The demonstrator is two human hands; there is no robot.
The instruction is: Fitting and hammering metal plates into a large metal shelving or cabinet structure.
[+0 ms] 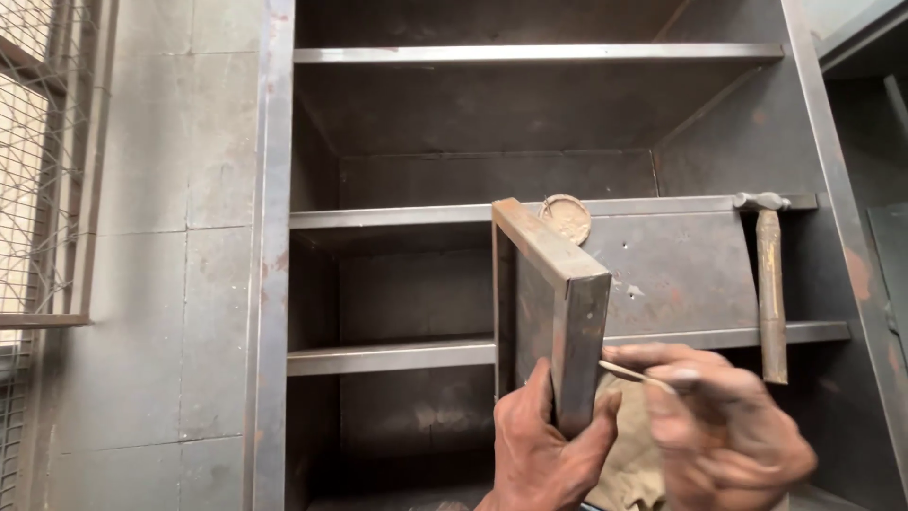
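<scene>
Grey steel shelves [530,213] fill the frame, window [38,161] at left. Left hand [544,445] grips a metal frame [553,312]; right hand [724,431] pinches a thin blade [634,375]

One head-worn camera looks forward and slightly down, close up, straight into an open metal shelf unit [530,218]. Both hands [653,435] sit at the lower edge of the view, and a wall [161,284] fills the left side.
</scene>
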